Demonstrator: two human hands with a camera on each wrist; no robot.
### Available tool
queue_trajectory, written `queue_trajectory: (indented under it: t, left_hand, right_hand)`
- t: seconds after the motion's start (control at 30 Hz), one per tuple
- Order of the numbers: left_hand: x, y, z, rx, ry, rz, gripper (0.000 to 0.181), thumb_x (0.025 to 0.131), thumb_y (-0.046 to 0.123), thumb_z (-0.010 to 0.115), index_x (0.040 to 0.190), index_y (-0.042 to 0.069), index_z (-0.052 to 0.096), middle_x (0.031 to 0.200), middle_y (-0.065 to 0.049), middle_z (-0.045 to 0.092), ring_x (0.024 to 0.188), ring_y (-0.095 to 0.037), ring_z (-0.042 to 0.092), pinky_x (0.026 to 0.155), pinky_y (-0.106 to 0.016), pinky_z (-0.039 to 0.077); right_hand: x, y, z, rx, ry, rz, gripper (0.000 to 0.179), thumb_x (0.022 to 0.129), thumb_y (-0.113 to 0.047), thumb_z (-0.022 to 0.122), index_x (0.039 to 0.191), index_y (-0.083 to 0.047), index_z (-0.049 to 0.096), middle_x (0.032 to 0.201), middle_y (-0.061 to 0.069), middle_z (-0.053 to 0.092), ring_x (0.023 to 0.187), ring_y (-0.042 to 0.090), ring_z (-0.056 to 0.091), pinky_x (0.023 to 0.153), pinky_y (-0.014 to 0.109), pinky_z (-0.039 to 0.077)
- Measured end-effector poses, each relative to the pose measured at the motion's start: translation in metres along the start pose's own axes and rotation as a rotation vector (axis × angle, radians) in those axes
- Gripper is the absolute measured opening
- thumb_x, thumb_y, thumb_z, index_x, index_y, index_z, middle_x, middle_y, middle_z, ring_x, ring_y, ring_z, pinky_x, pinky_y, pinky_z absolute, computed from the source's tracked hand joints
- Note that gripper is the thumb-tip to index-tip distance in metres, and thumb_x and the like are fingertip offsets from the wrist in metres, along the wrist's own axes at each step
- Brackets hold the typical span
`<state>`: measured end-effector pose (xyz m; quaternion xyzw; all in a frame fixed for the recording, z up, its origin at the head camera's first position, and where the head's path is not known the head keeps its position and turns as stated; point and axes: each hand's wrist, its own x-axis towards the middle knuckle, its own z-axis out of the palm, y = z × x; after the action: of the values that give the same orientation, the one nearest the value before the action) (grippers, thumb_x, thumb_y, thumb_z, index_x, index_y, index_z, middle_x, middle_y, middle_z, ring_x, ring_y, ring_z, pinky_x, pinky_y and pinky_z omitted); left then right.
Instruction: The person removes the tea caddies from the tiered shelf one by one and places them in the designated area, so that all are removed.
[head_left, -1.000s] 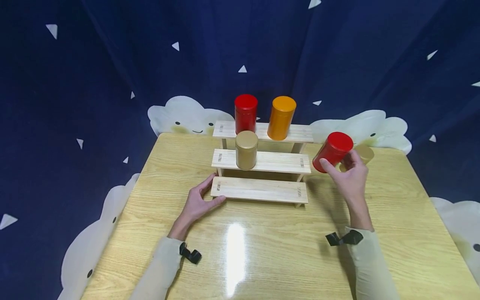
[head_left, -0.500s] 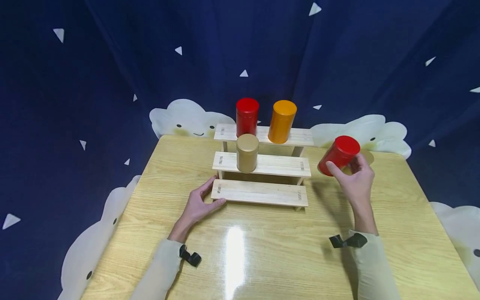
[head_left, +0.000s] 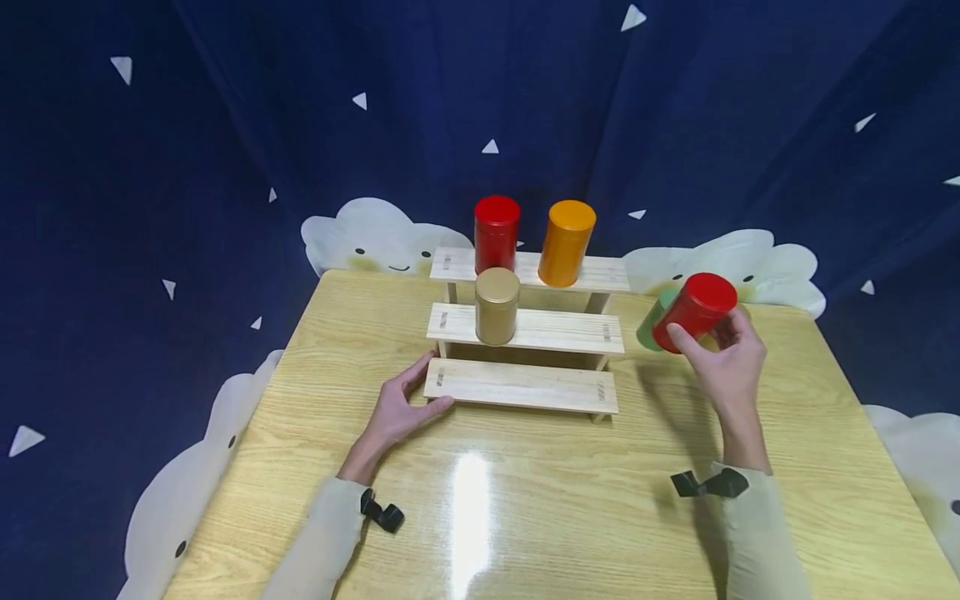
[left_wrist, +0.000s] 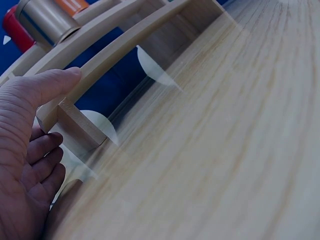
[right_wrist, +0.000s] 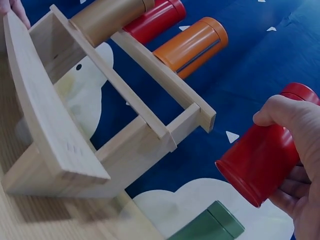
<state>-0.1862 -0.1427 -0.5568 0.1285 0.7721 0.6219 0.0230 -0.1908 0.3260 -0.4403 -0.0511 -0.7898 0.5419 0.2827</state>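
My right hand [head_left: 723,358] grips a red canister [head_left: 694,312], tilted and held up above the table right of the wooden three-step rack [head_left: 525,385]. Thumb and fingers wrap its side in the right wrist view. My left hand [head_left: 397,408] holds the left end of the rack's lowest step, thumb [left_wrist: 60,82] on the front edge and fingers by the end. On the top step stand another red canister [head_left: 496,237] and an orange canister [head_left: 567,246]. A gold canister [head_left: 496,308] is on the middle step, toward the left.
A green canister [head_left: 651,325] stands on the table behind the held canister, partly hidden by it. The wooden table [head_left: 570,500] reaches back to a dark blue curtain [head_left: 420,100] with white triangles and clouds. Each wrist wears a black strap mount.
My right hand has moved to the right with the red canister. The green canister has come into sight, while gold canisters seen earlier are now mostly covered. My left hand stays on the rack.
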Motion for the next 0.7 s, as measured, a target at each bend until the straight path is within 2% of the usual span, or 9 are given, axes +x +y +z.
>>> queue_trajectory:
  t: [0.27, 0.7]
  left_hand:
    - [0.000, -0.003, 0.000, 0.007, 0.001, 0.004, 0.088, 0.086, 0.025, 0.089, 0.160, 0.013, 0.043, 0.163, -0.005, 0.044, 0.149, -0.026, 0.043, 0.122, -0.035, 0.035]
    - [0.001, -0.003, 0.000, -0.001, 0.002, -0.002, 0.087, 0.086, 0.022, 0.089, 0.159, 0.012, 0.044, 0.163, -0.007, 0.044, 0.149, -0.027, 0.042, 0.124, -0.042, 0.034]
  right_hand:
    - [-0.002, -0.001, -0.015, -0.079, 0.014, 0.053, 0.060, 0.088, -0.012, 0.084, 0.144, -0.018, 0.062, 0.132, -0.003, 0.066, 0.113, 0.010, 0.060, 0.099, 0.018, 0.051]
    - [0.008, 0.009, -0.039, -0.032, 0.084, 0.063, 0.058, 0.086, -0.007, 0.084, 0.140, -0.014, 0.065, 0.124, -0.008, 0.068, 0.108, 0.010, 0.063, 0.093, 0.014, 0.051]
